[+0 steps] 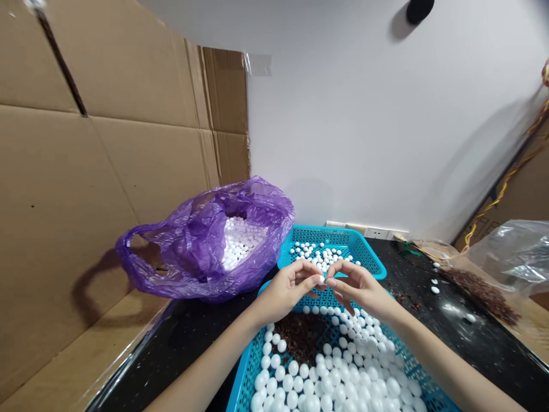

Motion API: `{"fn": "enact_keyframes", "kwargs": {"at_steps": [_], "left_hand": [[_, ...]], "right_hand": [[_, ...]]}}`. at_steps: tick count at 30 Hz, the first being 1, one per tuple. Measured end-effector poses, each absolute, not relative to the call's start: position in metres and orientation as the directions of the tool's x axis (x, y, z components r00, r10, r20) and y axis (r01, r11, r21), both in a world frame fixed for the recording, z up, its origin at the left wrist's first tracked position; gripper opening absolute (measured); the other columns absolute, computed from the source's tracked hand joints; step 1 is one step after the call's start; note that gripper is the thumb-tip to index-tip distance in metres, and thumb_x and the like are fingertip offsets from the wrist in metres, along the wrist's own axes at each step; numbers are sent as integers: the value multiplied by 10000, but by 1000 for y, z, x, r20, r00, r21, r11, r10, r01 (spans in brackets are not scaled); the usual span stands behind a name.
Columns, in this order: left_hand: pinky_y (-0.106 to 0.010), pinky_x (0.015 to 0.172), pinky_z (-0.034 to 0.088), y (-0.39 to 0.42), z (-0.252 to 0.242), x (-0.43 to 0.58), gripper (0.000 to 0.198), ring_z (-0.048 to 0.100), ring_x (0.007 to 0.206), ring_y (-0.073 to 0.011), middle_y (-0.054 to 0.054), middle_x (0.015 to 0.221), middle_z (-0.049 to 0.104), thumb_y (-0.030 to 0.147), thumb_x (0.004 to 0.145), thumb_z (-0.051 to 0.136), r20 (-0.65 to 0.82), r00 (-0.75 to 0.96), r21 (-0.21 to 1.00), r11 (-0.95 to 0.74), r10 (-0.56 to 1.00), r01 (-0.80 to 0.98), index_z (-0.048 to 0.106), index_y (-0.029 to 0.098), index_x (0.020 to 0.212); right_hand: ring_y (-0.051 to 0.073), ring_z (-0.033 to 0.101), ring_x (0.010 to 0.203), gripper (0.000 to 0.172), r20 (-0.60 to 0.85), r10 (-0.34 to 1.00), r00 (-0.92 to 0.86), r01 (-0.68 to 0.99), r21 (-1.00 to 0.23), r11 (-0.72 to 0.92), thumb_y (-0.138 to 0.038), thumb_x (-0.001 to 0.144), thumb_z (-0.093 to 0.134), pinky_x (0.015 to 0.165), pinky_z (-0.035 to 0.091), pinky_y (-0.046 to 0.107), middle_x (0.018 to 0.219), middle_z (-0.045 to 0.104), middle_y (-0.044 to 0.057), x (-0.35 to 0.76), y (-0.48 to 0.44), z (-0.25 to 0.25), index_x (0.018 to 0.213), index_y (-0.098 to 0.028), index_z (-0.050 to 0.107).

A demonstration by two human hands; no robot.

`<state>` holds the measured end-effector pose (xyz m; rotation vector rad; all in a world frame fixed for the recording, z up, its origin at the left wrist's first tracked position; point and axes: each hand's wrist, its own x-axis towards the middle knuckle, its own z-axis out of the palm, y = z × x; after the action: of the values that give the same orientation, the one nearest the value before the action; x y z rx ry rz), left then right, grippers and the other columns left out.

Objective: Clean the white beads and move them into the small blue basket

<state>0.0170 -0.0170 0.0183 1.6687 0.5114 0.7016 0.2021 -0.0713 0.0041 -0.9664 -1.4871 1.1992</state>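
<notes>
My left hand (pixel 293 289) pinches a small white ball (pixel 321 280) between thumb and fingertips. My right hand (pixel 357 286) meets it from the other side, thumb and forefinger pinched together at the ball's edge; what lies between them is too small to make out. Both hands hover over the near blue basket (pixel 245 375), which holds many white balls (pixel 338 380) and a heap of dark reddish-brown bits (pixel 300 337). Just behind the hands is a second blue basket (pixel 373 257) with a scattering of smaller-looking white balls (pixel 306 250).
To the left, an open purple plastic bag (pixel 184 252) holds many white balls. Cardboard (pixel 107 171) stands along the left side. On the black tabletop (pixel 412 337), a clear bag (pixel 523 252), reddish-brown bits (pixel 482 292) and a few loose white pieces (pixel 435 290) lie at right.
</notes>
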Motion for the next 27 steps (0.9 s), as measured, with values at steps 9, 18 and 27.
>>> {"fn": "enact_keyframes", "kwargs": {"at_steps": [9, 18, 27], "left_hand": [[-296, 724, 500, -17, 17, 17, 242, 589, 874, -178, -34, 879, 601, 398, 826, 571, 169, 734, 979, -196, 657, -50, 574, 170, 910], [-285, 702, 514, -17, 17, 17, 268, 601, 868, -180, -42, 866, 607, 415, 833, 560, 160, 740, 982, -181, 654, -52, 563, 163, 922], [-303, 708, 496, -15, 15, 18, 288, 588, 912, -193, -67, 918, 615, 410, 862, 508, 205, 664, 957, -288, 719, 17, 527, 161, 1006]], "right_hand": [[43, 387, 428, 232, 198, 950, -240, 61, -974, 218, -425, 850, 554, 354, 303, 175, 675, 502, -35, 203, -71, 3, 835, -198, 507], [40, 322, 429, 262, 178, 946, -269, 62, -978, 202, -456, 850, 553, 369, 231, 186, 649, 464, -43, 202, -73, 4, 851, -199, 504], [42, 233, 387, 340, 83, 996, 28, -60, -995, 84, -504, 759, 637, 364, 139, 177, 474, 302, -103, 209, -63, 2, 822, -197, 505]]}}
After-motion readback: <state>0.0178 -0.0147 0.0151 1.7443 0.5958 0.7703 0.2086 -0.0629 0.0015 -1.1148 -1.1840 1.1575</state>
